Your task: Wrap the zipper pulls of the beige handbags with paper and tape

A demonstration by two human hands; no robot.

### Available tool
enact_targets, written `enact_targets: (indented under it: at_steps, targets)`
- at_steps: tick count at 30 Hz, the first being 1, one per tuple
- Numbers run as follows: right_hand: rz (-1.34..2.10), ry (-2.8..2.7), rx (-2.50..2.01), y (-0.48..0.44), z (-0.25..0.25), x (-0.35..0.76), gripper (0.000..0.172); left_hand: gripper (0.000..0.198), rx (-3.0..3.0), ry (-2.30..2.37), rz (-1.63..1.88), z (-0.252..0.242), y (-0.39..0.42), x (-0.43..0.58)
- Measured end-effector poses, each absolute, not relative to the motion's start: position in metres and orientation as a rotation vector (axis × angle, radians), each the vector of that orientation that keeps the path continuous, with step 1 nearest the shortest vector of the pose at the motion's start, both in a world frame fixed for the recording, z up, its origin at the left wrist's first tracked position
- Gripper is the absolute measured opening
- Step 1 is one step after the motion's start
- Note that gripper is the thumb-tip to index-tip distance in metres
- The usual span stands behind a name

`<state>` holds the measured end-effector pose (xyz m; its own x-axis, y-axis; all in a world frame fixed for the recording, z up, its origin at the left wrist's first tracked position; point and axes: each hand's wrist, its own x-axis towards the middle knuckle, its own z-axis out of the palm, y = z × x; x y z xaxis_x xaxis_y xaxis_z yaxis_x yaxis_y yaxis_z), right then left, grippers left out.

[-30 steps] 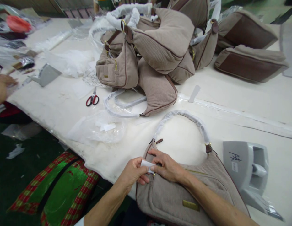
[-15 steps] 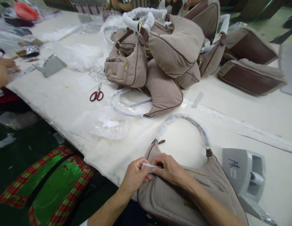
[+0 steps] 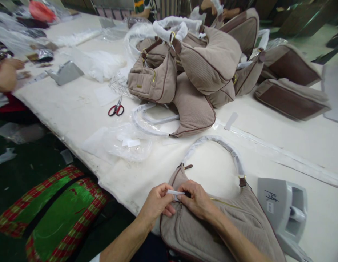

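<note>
A taupe corduroy handbag [image 3: 240, 218] with dark brown piping lies before me at the table's front edge. Its handle [image 3: 209, 140] is wrapped in white film and arches away from me. Over the bag's left part, my left hand [image 3: 159, 200] pinches one end of a small folded white paper strip [image 3: 175, 192]. The fingers of my right hand [image 3: 194, 196] are closed on the strip's other end. A gold zipper [image 3: 226, 202] runs along the bag beside my right wrist. Under my hands, part of the bag's front is hidden.
A grey tape dispenser [image 3: 283, 207] stands right of the bag. Red-handled scissors [image 3: 116, 108], a clear plastic bag [image 3: 114, 145] and a pile of similar handbags [image 3: 209, 58] lie farther back. A plaid-edged green bag [image 3: 60, 214] is below left; another person's hand [image 3: 7, 74] shows far left.
The view has shifted slightly, so the table's contents sit a little lower and farther right. Both hands stay at the paper strip, which looks flatter and more level now.
</note>
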<state>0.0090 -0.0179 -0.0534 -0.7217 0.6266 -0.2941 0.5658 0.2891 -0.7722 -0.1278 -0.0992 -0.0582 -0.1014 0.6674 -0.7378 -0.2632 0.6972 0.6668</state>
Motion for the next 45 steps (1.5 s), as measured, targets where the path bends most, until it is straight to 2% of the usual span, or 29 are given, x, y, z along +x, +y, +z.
enact_targets:
  at_steps: [4, 14, 20, 22, 31, 38, 45]
  targets:
    - [1.380, -2.460, -1.177, -0.023, -0.052, 0.008, 0.010, 0.016, 0.389, 1.514, 0.821, -0.057, -0.097, -0.124]
    - [1.355, -2.490, -1.080, -0.023, -0.053, 0.006, 0.008, 0.005, 0.391, 1.585, 0.878, -0.058, -0.101, -0.119]
    - [0.857, -2.606, -0.838, -0.033, -0.060, 0.008, 0.011, 0.007, 0.320, 1.551, 0.947, -0.058, -0.103, -0.119]
    - [0.785, -2.609, -0.731, -0.036, -0.060, 0.012, 0.013, 0.008, 0.319, 1.530, 0.957, -0.058, -0.105, -0.118]
    - [0.985, -2.710, -0.535, -0.033, -0.047, 0.026, 0.015, 0.014, 0.212, 1.457, 0.915, -0.055, -0.109, -0.114]
    - [0.808, -2.693, -0.582, -0.049, -0.054, 0.028, 0.011, 0.014, 0.204, 1.436, 0.894, -0.055, -0.108, -0.115]
    - [0.567, -2.630, -0.634, -0.056, -0.053, 0.023, 0.027, 0.018, 0.126, 1.381, 0.948, -0.057, -0.111, -0.114]
